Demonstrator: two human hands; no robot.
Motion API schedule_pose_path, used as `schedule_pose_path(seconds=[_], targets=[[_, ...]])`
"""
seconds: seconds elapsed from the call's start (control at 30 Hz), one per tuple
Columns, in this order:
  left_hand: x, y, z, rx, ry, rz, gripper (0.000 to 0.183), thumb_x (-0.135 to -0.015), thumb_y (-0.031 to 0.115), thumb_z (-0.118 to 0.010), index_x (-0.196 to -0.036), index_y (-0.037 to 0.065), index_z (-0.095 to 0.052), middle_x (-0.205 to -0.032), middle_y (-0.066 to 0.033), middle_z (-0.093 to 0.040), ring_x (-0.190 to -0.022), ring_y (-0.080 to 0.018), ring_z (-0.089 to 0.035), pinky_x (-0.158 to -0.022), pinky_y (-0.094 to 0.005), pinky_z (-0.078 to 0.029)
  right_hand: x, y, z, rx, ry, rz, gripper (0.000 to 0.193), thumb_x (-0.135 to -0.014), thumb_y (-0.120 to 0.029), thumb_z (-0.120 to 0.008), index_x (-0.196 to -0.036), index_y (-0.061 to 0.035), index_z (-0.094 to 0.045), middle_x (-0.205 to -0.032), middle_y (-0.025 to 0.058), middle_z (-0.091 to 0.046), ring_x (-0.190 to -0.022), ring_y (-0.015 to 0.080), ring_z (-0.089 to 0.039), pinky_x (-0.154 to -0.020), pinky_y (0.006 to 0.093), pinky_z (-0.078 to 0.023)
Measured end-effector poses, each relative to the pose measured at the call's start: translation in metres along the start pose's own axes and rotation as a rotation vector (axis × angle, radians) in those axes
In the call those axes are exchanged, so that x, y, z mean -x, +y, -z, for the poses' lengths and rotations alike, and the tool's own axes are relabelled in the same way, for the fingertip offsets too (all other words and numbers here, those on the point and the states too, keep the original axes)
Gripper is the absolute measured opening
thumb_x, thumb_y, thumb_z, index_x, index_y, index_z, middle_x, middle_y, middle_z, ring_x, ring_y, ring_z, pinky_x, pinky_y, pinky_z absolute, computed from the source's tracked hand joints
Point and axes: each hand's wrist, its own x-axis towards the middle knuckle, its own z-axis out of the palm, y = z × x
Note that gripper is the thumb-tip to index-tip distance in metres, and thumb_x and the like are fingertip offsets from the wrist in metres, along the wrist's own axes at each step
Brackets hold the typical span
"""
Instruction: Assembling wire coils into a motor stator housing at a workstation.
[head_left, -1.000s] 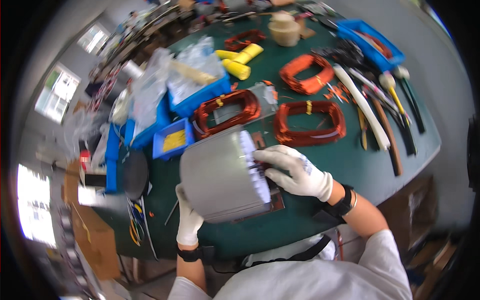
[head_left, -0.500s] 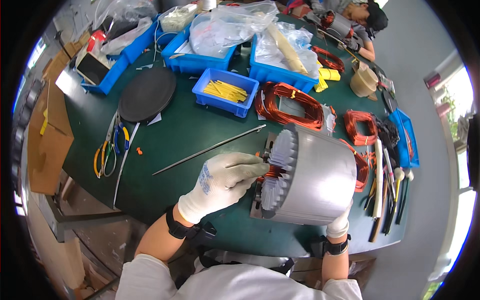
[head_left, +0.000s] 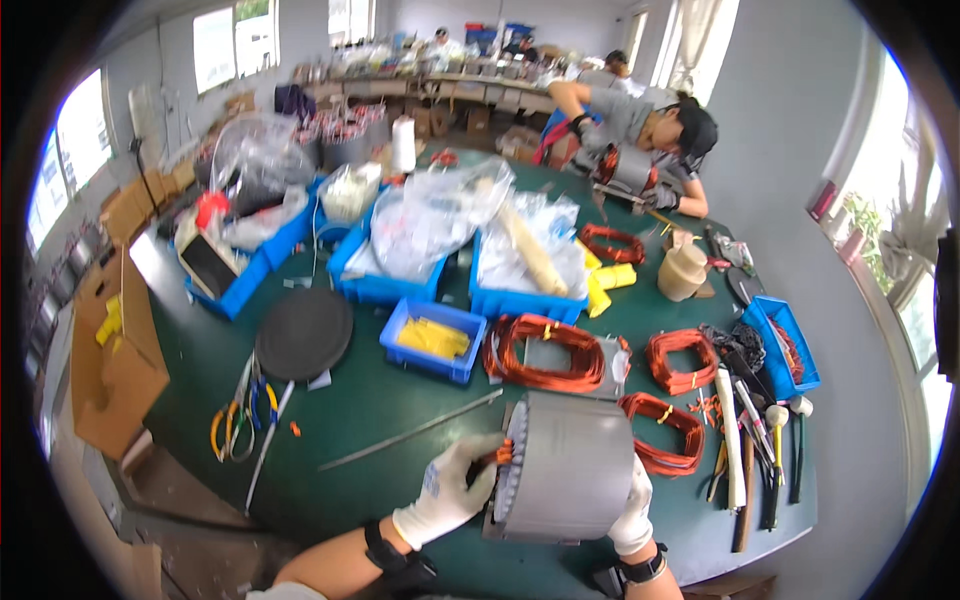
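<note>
A grey metal motor stator (head_left: pixel 570 465) lies on its side on the green table before me, white slot liners ringing its left opening. Orange-brown copper wire (head_left: pixel 503 453) sticks out of that opening. My left hand (head_left: pixel 452 485), in a white glove, pinches this wire between thumb and fingers. Against the stator's right end rests my right hand (head_left: pixel 632 512), gloved too; its fingertips are partly hidden by the housing. Just right of it lies a copper coil (head_left: pixel 665 435), and a larger coil (head_left: pixel 550 352) sits behind the stator.
A thin metal rod (head_left: pixel 410 430), scissors and pliers (head_left: pixel 240 420), and a black disc (head_left: pixel 304 334) lie to the left. Behind stand a blue bin of yellow strips (head_left: pixel 432 340) and plastic-filled bins. Mallets (head_left: pixel 777 450) lie right. Across the table a co-worker (head_left: pixel 650 125) handles another stator.
My view has tipped up, showing more of the room, so the stator and hands sit lower in the picture. My left hand stays at the wire, its fingers now bent more around it.
</note>
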Motion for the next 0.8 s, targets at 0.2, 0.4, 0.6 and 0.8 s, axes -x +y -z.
schedule_pose_path(seconds=[0.2,0.4,0.6,0.8], targets=[[-0.008,0.011,0.002,-0.196,0.044,-0.160,0.034,-0.085,0.004,-0.065,-0.119,0.007,-0.066,-0.108,-0.0164,-0.067,-0.092,-0.0349,-0.066,-0.080,-0.0387,-0.054,-0.001,0.005,-0.004,-0.050,0.069,0.003,0.042,-0.075,-0.002,-0.071,-0.116,-0.0034,-0.063,-0.086,0.0124,-0.063,-0.076,0.0280,-0.060,-0.069,0.0360,-0.050],[-0.014,0.015,0.001,-0.199,0.038,-0.120,0.035,-0.085,0.005,-0.065,-0.120,0.006,-0.065,-0.106,-0.0174,-0.067,-0.087,-0.0350,-0.067,-0.077,-0.0387,-0.055,-0.006,0.002,-0.001,-0.049,0.007,0.016,0.052,-0.075,0.000,-0.069,-0.126,-0.0007,-0.059,-0.082,0.0133,-0.061,-0.070,0.0265,-0.060,-0.066,0.0352,-0.050],[0.002,-0.003,0.004,-0.177,0.065,-0.044,0.036,-0.082,0.009,-0.070,-0.117,0.002,-0.066,-0.102,-0.0167,-0.069,-0.082,-0.0326,-0.068,-0.070,-0.0378,-0.055,0.009,-0.010,-0.005,0.066,0.127,0.008,0.042,-0.076,-0.002,-0.072,-0.117,-0.0009,-0.063,-0.101,0.0163,-0.068,-0.090,0.0314,-0.066,-0.081,0.0351,-0.052],[-0.002,0.004,0.011,-0.384,0.080,-0.297,0.035,-0.081,0.011,-0.073,-0.114,0.002,-0.068,-0.098,-0.0165,-0.070,-0.080,-0.0325,-0.068,-0.068,-0.0378,-0.054,0.012,-0.009,-0.002,-0.206,0.119,-0.116,0.038,-0.079,0.000,-0.071,-0.116,0.0001,-0.064,-0.102,0.0101,-0.069,-0.094,0.0203,-0.066,-0.086,0.0316,-0.051]])
